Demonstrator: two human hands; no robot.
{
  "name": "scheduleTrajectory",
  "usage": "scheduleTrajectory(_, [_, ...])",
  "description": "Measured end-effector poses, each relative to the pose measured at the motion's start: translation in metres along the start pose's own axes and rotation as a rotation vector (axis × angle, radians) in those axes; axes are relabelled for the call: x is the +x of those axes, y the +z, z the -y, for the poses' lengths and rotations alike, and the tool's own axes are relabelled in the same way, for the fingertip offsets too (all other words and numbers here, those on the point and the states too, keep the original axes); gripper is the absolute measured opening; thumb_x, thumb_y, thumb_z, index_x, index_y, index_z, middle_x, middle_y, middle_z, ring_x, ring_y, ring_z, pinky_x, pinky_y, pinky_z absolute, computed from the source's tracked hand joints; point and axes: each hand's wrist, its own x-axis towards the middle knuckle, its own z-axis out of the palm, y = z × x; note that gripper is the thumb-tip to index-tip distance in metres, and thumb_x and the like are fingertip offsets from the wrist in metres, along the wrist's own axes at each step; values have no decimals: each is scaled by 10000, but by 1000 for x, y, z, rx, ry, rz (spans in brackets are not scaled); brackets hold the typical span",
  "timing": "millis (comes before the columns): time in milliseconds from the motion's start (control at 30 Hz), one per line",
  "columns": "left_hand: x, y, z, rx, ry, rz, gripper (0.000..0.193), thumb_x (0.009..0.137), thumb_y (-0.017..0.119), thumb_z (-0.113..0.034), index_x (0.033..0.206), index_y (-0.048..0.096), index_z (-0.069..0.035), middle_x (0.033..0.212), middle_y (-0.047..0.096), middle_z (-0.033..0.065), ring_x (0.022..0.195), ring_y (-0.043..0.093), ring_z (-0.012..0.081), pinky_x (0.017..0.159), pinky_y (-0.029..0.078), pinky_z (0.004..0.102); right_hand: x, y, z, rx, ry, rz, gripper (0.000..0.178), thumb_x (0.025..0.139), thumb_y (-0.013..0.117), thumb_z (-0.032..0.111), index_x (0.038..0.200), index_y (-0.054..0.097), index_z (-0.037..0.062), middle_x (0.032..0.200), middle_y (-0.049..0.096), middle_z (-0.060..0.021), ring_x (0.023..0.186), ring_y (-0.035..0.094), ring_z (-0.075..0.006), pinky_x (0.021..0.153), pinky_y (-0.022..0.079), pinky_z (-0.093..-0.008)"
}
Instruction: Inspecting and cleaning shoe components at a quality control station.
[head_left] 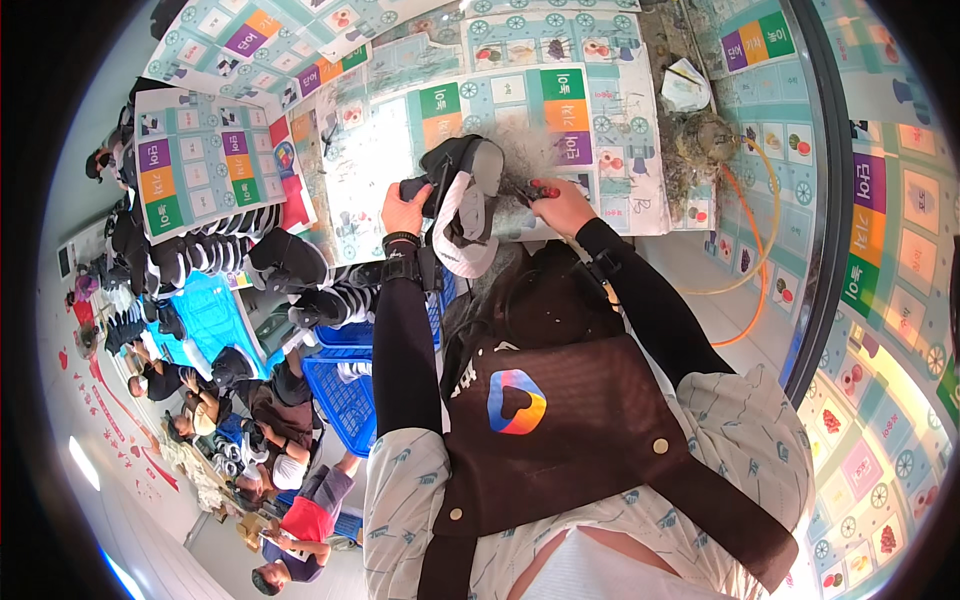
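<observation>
My left hand [405, 212] is closed round the dark part of a black, grey and white shoe [470, 195]. The shoe is tilted over the near edge of a covered worktable [390, 215], its pale sole edge showing. Just right of it, my right hand [565, 208] grips a small hand tool [543, 189] with a red part and a dark tip toward the shoe. A thin hose shows below that hand; the tool's exact kind cannot be made out. Grey fuzz [520, 150] spreads over the table behind the shoe.
Rows of dark shoes [285, 262] stand at left, near blue plastic baskets [340, 395]. An orange hose [757, 285] and a yellow hose hang at right beside a fuzz-covered lump [708, 138]. Printed panels wall in the table. Several people [305, 525] work at far left.
</observation>
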Motion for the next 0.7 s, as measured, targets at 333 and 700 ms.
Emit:
scheduleTrajectory(333, [-8,-3,-4,34,-33,-11,490,742,859,-418,967,666,-28,880,725,147,814,703,301,758,538,395,8,3,3,151,40,155,172,692,612,124,721,606,-46,505,557,-99,473,559,-208,511,418,-344])
scheduleTrajectory(700, [-8,-4,-6,28,-31,-12,500,739,857,-424,972,667,-25,878,728,144,811,706,304,757,540,391,6,5,-4,167,-27,78,141,668,631,116,641,569,-8,505,523,-89,443,498,-224,466,351,-345])
